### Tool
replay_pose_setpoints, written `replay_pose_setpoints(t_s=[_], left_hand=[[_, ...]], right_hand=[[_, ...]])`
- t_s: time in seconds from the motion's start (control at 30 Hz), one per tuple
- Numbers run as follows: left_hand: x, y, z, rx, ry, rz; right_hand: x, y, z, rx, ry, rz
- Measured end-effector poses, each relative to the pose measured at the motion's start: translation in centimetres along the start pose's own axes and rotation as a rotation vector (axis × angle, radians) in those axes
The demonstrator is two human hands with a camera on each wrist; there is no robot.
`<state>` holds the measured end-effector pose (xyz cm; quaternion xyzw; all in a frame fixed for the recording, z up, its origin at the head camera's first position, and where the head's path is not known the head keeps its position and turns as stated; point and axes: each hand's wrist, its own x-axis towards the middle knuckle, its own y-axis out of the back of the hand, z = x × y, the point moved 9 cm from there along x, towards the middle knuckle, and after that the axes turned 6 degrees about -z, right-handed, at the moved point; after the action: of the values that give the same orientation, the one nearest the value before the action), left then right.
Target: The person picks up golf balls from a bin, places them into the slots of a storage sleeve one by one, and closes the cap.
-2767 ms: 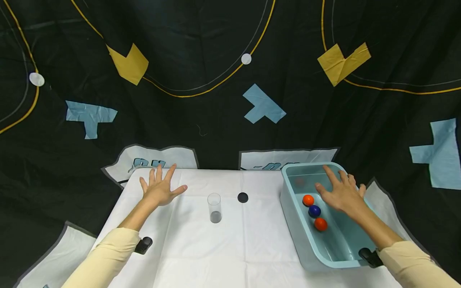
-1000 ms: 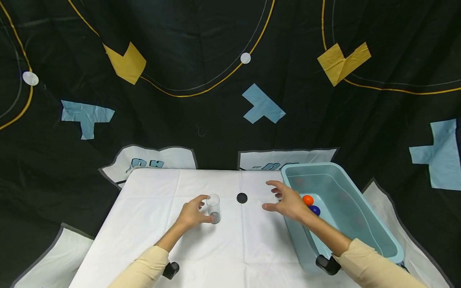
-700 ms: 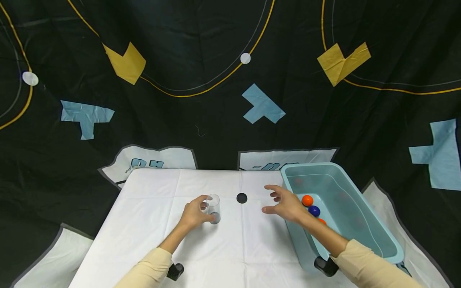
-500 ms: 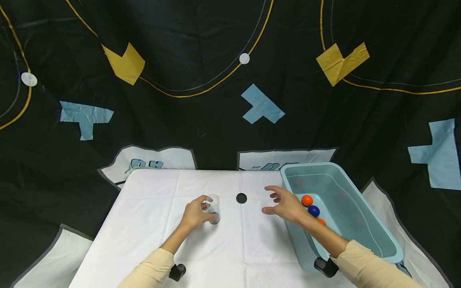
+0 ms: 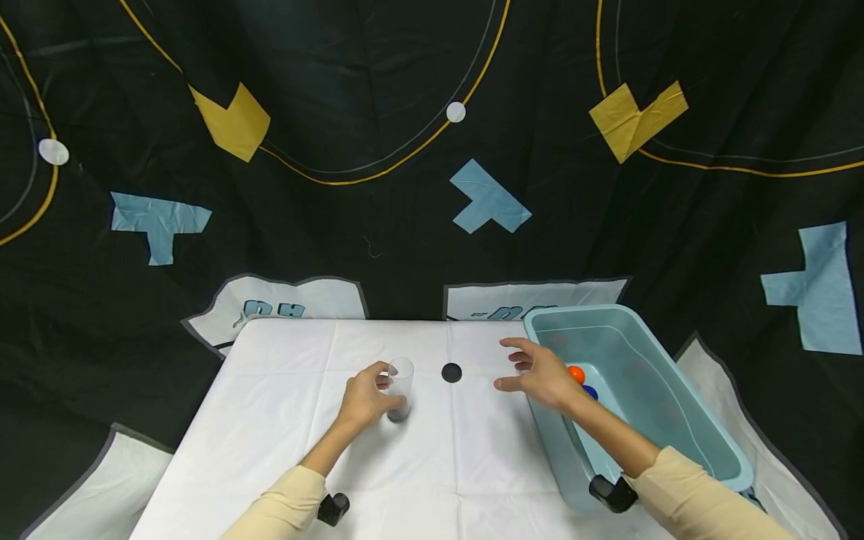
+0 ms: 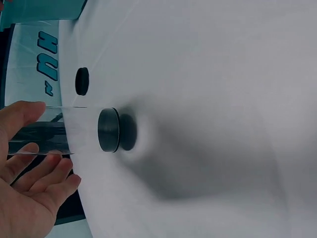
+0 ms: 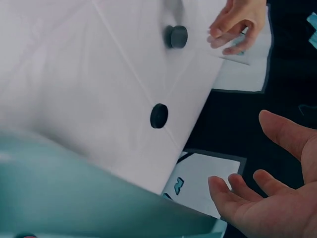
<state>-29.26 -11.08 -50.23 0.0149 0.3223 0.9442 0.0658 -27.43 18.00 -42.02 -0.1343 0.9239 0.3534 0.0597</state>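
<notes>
My left hand (image 5: 364, 397) grips a clear cylindrical tube (image 5: 400, 380) from its left side, thumb on the near side and fingers behind. The tube is upright with a dark round base (image 6: 109, 130), which is a little apart from its shadow on the cloth in the left wrist view. My right hand (image 5: 543, 377) hangs with fingers and thumb apart, holding nothing, beside the left wall of a light blue bin (image 5: 664, 367). A flat black disc (image 5: 451, 373) lies on the white cloth between the two hands.
Inside the bin are an orange ball (image 5: 577, 373) and a blue ball (image 5: 590, 391); the right arm covers part of the inside. A white cloth (image 5: 398, 480) covers the table. Behind it hangs a black curtain (image 5: 378, 240) with tape pieces.
My left hand has moved right from spread open to gripping the tube, which has risen slightly. My right hand has moved left from above the bin to beside its wall.
</notes>
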Motion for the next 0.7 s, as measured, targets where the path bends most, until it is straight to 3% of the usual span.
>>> replay_pose_setpoints(t_s=[0.47,0.7], left_hand=[[0.4,0.8,1.7,-0.022,-0.025,-0.009],[0.2,1.3,2.5,-0.019,-0.037,-0.005]], right_hand=[[-0.2,3.4,-0.7,0.054,0.042,0.019],[-0.3,5.4,0.1,0.098,-0.011,0.034]])
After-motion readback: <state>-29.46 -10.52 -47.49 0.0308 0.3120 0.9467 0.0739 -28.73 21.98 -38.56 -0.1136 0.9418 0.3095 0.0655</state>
